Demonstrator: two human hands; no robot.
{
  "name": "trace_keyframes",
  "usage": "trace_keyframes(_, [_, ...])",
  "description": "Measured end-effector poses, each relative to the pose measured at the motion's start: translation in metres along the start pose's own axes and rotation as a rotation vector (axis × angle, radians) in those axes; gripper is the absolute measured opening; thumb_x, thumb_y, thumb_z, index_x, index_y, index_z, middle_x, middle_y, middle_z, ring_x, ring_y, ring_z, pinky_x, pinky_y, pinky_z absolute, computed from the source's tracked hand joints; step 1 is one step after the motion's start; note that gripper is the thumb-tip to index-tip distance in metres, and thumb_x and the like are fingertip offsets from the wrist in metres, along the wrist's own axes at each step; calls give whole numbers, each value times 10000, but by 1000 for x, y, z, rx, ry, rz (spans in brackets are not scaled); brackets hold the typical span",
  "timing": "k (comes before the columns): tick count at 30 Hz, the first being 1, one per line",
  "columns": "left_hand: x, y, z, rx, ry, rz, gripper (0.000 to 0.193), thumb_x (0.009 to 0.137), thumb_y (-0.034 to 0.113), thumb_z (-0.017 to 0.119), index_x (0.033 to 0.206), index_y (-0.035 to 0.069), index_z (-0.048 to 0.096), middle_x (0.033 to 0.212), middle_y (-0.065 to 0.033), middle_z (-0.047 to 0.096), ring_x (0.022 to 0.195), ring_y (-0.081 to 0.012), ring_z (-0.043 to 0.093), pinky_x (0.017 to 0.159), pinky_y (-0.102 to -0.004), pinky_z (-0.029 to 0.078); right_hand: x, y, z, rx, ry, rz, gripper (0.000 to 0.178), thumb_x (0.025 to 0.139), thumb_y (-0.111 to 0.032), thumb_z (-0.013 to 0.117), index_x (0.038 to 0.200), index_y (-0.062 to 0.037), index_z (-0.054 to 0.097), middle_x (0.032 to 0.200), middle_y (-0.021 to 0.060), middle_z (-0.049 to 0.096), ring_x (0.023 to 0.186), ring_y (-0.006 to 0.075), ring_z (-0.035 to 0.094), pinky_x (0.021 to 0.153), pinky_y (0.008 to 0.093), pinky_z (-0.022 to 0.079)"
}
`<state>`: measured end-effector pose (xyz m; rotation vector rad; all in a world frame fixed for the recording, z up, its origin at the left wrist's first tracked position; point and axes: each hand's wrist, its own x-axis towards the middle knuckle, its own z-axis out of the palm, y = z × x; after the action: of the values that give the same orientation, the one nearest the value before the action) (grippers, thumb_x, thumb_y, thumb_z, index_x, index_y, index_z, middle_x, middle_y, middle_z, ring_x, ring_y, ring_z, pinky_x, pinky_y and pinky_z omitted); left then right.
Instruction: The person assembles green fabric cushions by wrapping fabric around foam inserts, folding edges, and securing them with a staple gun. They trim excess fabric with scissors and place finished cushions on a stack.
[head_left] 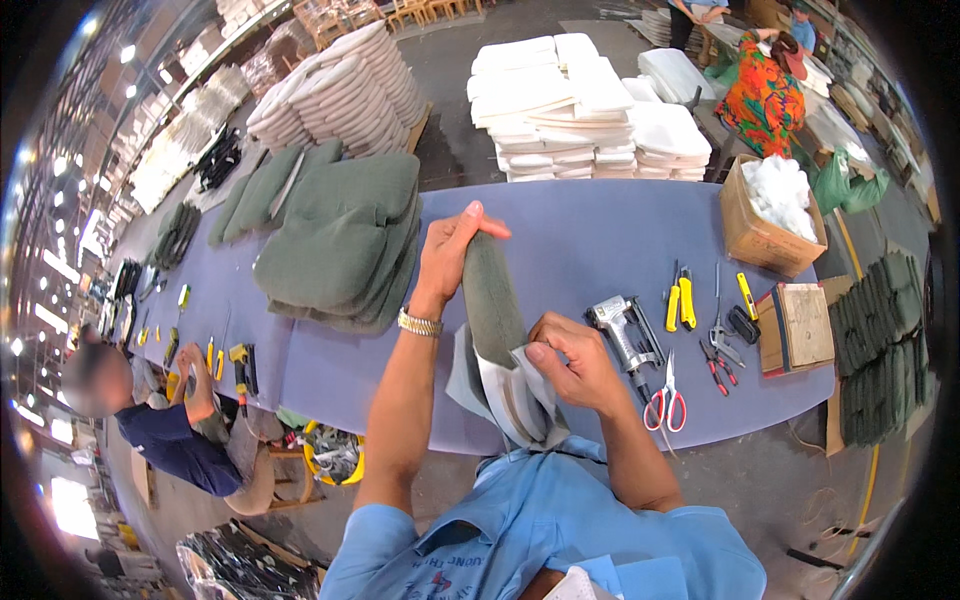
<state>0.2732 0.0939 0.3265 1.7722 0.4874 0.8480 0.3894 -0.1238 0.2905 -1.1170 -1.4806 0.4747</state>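
A dark green padded cushion (491,300) stands edge-on in front of me, its lower end close to my shirt. Pale lining and a light inner layer (512,398) show at that lower end, where the cover is drawn apart. My left hand (447,257) grips the cushion's far end, with the thumb lying over the top; its other fingers are partly hidden behind. Lower down on the right side, my right hand (577,362) is closed, pinching the edge of the cover's grey-green fabric (538,372).
Stacked green cushions (335,230) lie left on the blue-grey table (590,235). To the right are a staple gun (622,335), red-handled scissors (667,408), yellow-handled cutters (682,300), pliers (717,366) and a box of white stuffing (765,235). A co-worker (180,435) sits left.
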Motion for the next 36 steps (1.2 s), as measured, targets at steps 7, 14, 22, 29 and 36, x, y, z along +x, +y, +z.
trace_keyframes(7, [4,19,47,503,193,38,594,1043,443,513,713,7,748,688,-185,684,661,-310,654,652,-429,483,9,-7,-30,28,395,145,207,973,-189,672,1078,-11,655,1111,162,690,983,273,676,884,366,517])
trace_keyframes(14, [-6,41,68,910,135,226,488,1007,457,600,811,30,729,766,-169,703,789,-390,687,662,-444,526,34,-7,-60,-441,393,218,507,806,-248,864,1234,-47,680,1174,140,711,1062,290,699,927,373,531])
trace_keyframes(22, [-38,51,42,801,-24,330,560,870,592,725,901,32,722,790,-148,704,734,-370,687,628,-436,527,32,6,-65,-163,277,202,494,745,-221,920,1157,-43,713,1020,112,758,924,213,735,831,326,561])
trace_keyframes(29, [-29,56,27,792,-206,204,498,911,511,727,825,20,723,686,-182,646,588,-395,610,535,-438,469,31,5,-53,-226,343,155,298,869,-216,825,1087,-36,731,911,109,755,811,203,727,759,318,552])
trace_keyframes(36, [-50,38,38,308,18,118,408,1000,392,651,1039,1,760,865,-115,757,810,-199,714,769,-310,539,23,7,-60,7,486,259,292,938,-273,741,1065,-11,745,876,64,722,823,136,646,781,294,515])
